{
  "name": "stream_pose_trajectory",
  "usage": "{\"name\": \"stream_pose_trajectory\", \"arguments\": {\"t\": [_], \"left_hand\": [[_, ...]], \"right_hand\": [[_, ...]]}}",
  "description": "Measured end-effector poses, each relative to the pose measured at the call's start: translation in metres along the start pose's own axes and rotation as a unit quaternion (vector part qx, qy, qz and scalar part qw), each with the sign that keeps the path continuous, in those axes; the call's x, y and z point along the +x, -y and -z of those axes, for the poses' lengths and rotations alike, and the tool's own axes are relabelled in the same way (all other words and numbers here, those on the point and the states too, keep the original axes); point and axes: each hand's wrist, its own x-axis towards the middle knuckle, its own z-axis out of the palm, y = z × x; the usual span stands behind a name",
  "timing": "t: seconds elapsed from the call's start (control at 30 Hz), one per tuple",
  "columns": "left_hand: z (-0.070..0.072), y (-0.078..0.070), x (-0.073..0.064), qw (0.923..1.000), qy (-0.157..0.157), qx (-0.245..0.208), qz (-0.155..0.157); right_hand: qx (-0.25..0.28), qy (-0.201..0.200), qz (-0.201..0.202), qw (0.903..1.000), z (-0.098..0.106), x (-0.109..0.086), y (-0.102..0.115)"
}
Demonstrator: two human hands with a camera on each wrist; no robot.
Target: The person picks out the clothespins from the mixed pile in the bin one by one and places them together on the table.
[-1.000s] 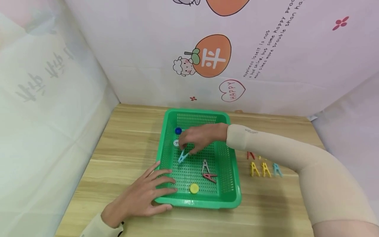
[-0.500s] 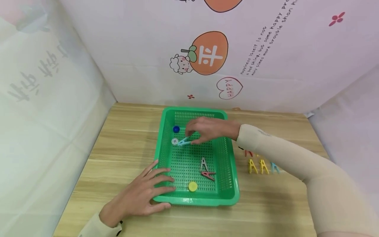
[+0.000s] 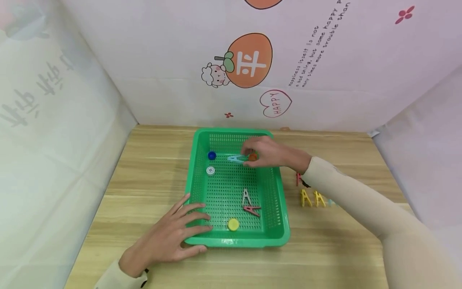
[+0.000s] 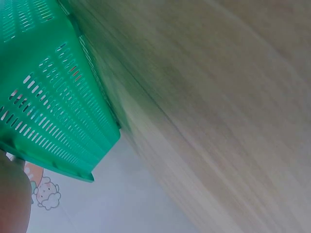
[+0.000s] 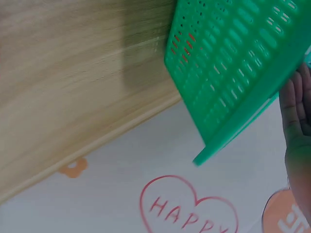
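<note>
In the head view my right hand (image 3: 265, 151) pinches a light blue clothespin (image 3: 235, 159) over the far part of a green basket (image 3: 236, 242). Just below that hand an orange cap (image 3: 252, 157) shows in the basket. My left hand (image 3: 169, 233) rests with spread, straight fingers over the basket's near left rim. Inside the basket lie a blue cap (image 3: 211, 155), a white cap (image 3: 211, 171) and a yellow cap (image 3: 233, 224). A white clothespin (image 3: 246, 196) touches a dark pink clothespin (image 3: 252, 210) toward the right side.
Right of the basket, on the wooden table (image 3: 325, 249), stand yellow clothespins (image 3: 305, 198) and a red clothespin (image 3: 298, 179). A light blue clothespin (image 3: 331, 202) is partly hidden by the right sleeve (image 3: 346, 192). A printed cloth wall (image 3: 173, 100) rises behind the table.
My right hand has moved away and to the right with the light blue clothespin, from mid-basket to its far part. The orange cap has come into view. My left hand stays on the rim.
</note>
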Motion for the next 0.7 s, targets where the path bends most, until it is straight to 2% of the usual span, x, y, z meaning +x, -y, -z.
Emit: {"name": "stream_pose_trajectory", "arguments": {"t": [0.4,0.7], "left_hand": [[-0.001,0.000,0.002,1.0000,0.000,-0.003,0.002],[-0.002,0.000,0.001,1.0000,-0.003,-0.006,0.004]], "right_hand": [[0.033,-0.060,-0.092,0.9934,0.001,-0.043,-0.011],[0.020,-0.097,-0.172,0.9802,0.019,-0.076,-0.008]]}}
